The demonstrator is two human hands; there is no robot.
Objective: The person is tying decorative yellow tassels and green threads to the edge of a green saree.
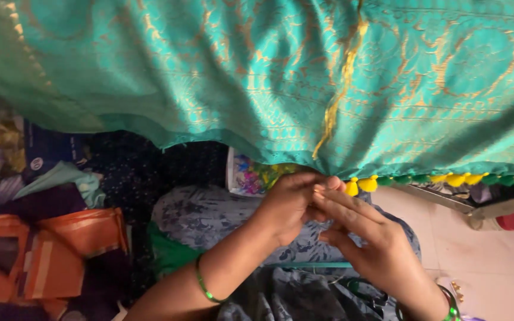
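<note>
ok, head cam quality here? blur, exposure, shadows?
Head view: dim and soft overall; the teal cloth is smeared at the top corners, the left hand and right hand slightly blurred at the fingers, dark clutter at left underexposed, no glare.

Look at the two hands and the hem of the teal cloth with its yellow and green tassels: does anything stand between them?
Nothing visible does. The left hand and right hand meet with fingertips right at the teal cloth hem, beside the tassels.
</note>
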